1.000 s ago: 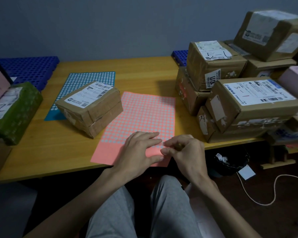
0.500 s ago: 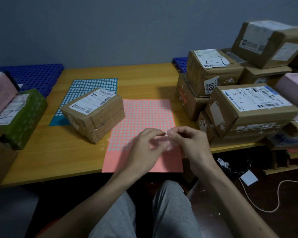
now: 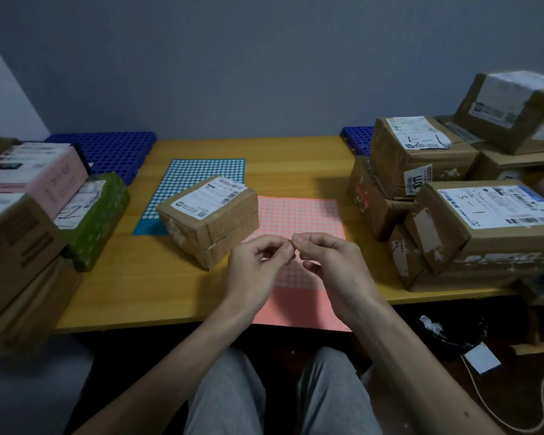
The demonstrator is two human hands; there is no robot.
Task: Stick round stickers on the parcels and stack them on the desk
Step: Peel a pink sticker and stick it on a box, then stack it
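Both lifted off pink sheet (image 3: 299,211) | left hand (image 3: 252,271), right hand (image 3: 330,265) pinched tip-to-tip | grasp unclear

A: How is the scene lit?
B: Dimly, in a cool, even light; the source cannot be told. A soft shadow is thrown on the desk (image 3: 296,158) left of the right-hand boxes (image 3: 421,164), and the space beneath is lost in darkness.
A: And the sharpness?
B: The left-hand boxes (image 3: 16,240) are smeared by blur; straight edges are bent near the borders, and most label print is left unreadable.
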